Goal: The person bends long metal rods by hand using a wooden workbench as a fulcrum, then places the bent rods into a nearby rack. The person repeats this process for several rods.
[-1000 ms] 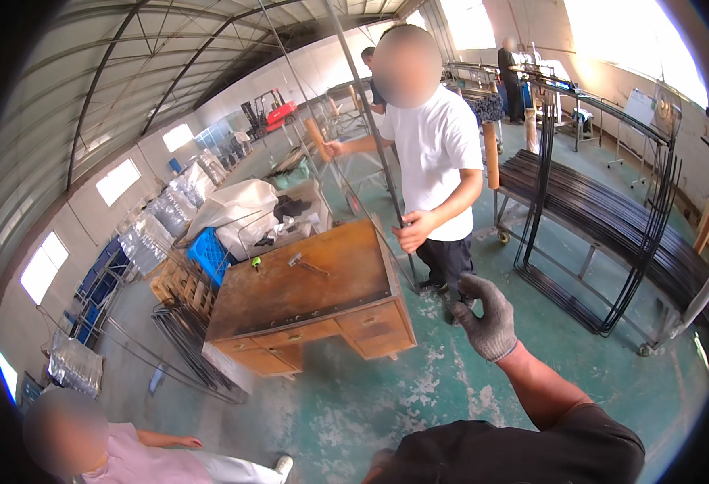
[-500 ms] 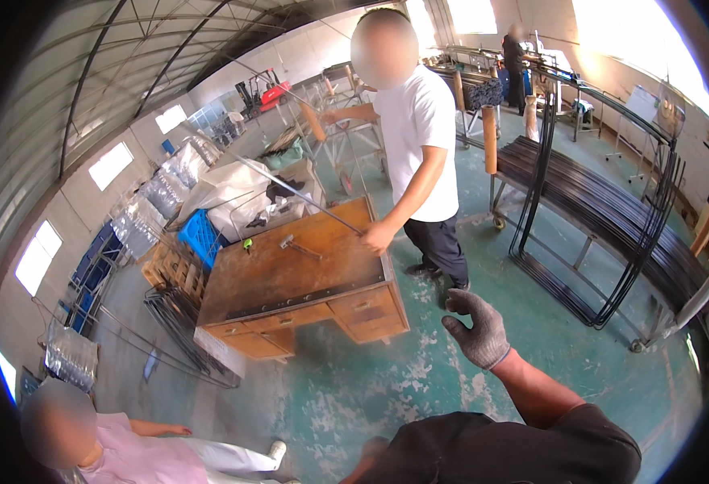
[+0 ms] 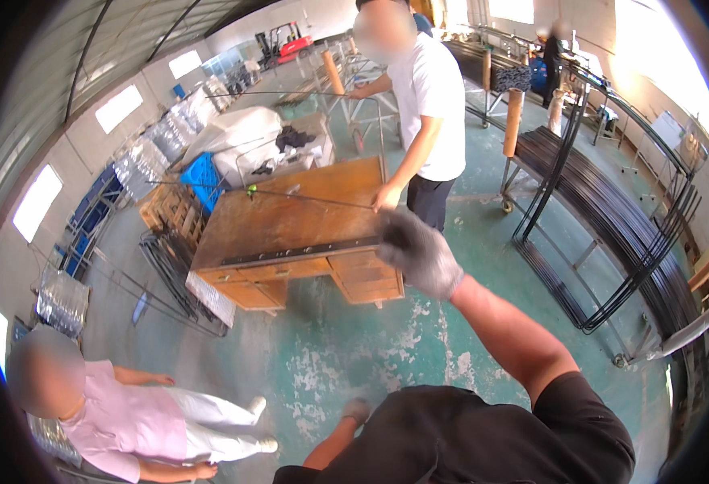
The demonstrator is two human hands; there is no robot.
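Note:
My right hand (image 3: 423,254), in a grey work glove with a dark palm, is raised in front of the desk's right end. Its fingers are smeared by motion and appear beside the hand of a person in a white shirt (image 3: 439,105). That person holds a thin dark metal rod (image 3: 306,199) over the wooden desk (image 3: 306,230) and a second one farther back; I cannot tell whether they are joined. My left hand (image 3: 357,411), also gloved, hangs low near my body, its fingers unclear.
A rack of long dark rods (image 3: 604,210) stands at right, with bent rod frames (image 3: 560,282) against it. A person in pink (image 3: 133,411) is at lower left. Beyond the desk are a blue crate (image 3: 201,181), a pallet (image 3: 169,210) and a red forklift (image 3: 294,44).
My right hand has moved up and left toward the other person's hand, and its open fingers have become blurred. The rod over the desk has swung to a flatter angle. The view has shifted.

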